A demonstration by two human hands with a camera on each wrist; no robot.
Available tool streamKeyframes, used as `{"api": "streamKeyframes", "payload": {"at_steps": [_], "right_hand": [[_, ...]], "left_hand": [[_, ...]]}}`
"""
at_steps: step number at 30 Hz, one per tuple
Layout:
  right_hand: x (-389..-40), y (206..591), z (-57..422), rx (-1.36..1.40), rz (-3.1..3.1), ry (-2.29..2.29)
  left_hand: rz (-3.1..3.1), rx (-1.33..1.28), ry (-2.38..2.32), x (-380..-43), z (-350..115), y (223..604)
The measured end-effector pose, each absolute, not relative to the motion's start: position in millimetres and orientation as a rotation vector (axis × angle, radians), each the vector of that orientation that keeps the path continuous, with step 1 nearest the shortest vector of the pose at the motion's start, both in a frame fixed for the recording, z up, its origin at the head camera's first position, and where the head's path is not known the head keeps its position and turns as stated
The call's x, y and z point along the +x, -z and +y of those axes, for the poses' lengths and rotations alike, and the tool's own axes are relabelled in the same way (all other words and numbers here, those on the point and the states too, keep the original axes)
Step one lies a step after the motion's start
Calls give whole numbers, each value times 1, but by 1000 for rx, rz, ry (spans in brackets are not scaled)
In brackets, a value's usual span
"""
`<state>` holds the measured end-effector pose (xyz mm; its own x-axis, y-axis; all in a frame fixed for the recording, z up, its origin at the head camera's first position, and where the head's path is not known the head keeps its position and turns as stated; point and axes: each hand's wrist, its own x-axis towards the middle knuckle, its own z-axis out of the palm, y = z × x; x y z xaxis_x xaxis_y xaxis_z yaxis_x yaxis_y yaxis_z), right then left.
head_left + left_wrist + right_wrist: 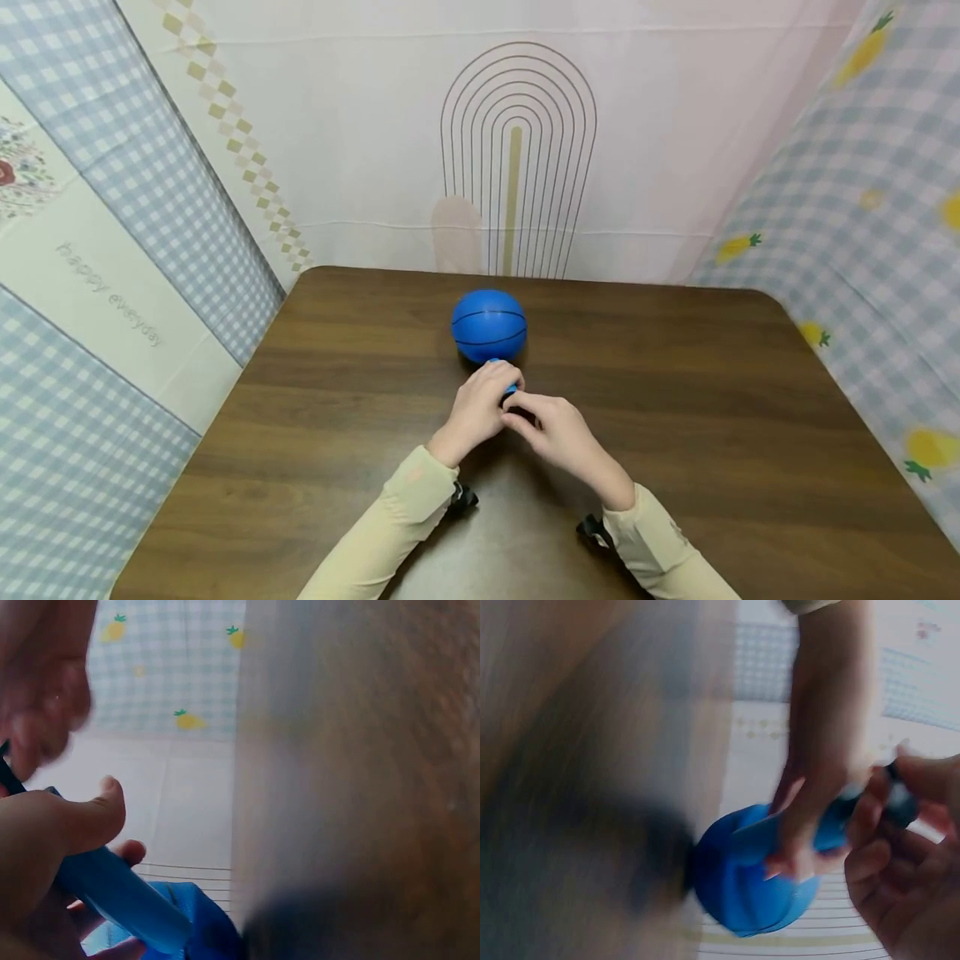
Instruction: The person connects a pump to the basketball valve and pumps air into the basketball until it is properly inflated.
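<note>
Held in front of the ball is a slim blue hand pump (124, 896), a smooth tube with a dark end piece (901, 806). My left hand (476, 404) grips the tube, its thumb lying along it in the left wrist view. At the near end, my right hand (558, 429) pinches the dark piece between thumb and fingers. Just beyond both hands, a blue basketball (489, 323) with black seams rests on the table. From above, the hands hide most of the pump; the right wrist view shows its tube overlapping the ball.
The brown wooden table (337, 475) has rounded far corners. Behind it hangs a pale cloth (360, 150) with an arch pattern. Checked cloths hang at the left (150, 108) and right (847, 217). Black straps with devices (463, 500) sit at the wrists.
</note>
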<state>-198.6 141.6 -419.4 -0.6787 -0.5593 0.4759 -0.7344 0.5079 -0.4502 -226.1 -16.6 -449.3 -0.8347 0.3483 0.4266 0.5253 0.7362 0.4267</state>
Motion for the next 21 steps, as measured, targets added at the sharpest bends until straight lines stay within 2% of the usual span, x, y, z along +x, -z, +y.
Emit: {"api": "streamKeyframes", "payload": {"at_steps": [6,11,15,21], "right_hand": [[-166,394,155,1009,-2569,-994],[-141,375,157,1073,-2436,-930],[-143,380,153,1120,-2350,-843],[-172,399,147,1049,-2407,-784]], "left_hand": [[-2660,-596,823,-235,-10,453],[-2581,-614,859,-239,-12,449],[-2458,-652,897,-236,-14,448],[-2343,-692,879,-232,-13,447]]}}
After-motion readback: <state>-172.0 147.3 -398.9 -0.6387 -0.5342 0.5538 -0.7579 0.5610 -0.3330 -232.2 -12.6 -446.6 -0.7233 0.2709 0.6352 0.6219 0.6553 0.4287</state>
